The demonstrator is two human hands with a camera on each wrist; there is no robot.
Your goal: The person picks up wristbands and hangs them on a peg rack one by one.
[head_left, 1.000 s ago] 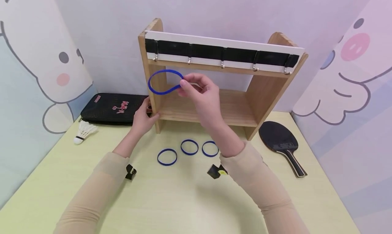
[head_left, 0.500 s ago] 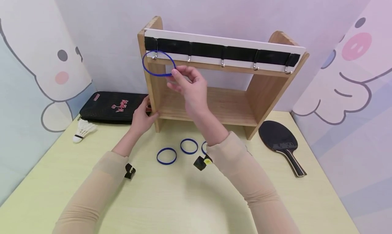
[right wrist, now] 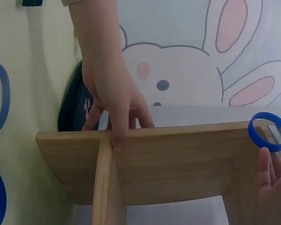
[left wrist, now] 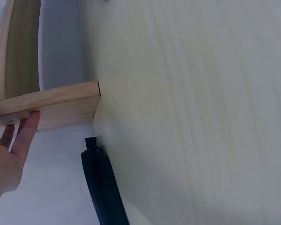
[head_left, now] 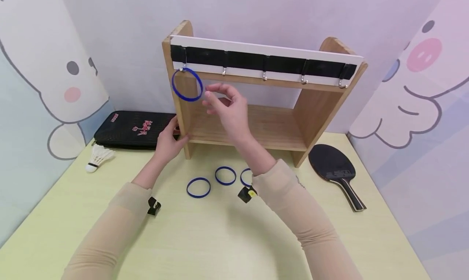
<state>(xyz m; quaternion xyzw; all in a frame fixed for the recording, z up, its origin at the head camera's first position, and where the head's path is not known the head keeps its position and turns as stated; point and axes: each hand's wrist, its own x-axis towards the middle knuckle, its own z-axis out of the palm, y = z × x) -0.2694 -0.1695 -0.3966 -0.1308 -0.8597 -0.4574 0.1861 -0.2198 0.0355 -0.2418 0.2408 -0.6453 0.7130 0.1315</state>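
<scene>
In the head view, a blue silicone wristband [head_left: 199, 84] hangs from the leftmost hook of a white-and-black hook strip [head_left: 243, 62] on the wooden shelf [head_left: 318, 105]. My right hand [head_left: 232, 113] is just right of the band, thumb and fingertips loosely bent, with a small gap to it. The right wrist view also shows the band [right wrist: 254, 133] at the hook, above those fingertips. My left hand [head_left: 169, 143] grips the shelf's left side panel, thumb at the front and fingers on the outer face [left wrist: 25, 136]. Three more blue wristbands [head_left: 198, 178] lie on the table.
A black zippered case [head_left: 128, 129] lies behind the left hand, with a white shuttlecock [head_left: 98, 158] in front of it. To the right of the shelf is a black table tennis bat [head_left: 335, 166]. Patterned walls [head_left: 256, 11] enclose the back and sides.
My right hand has carried the wristband up and left to the leftmost hook and let go of it; the band now hangs there. The left hand has stayed on the shelf's side.
</scene>
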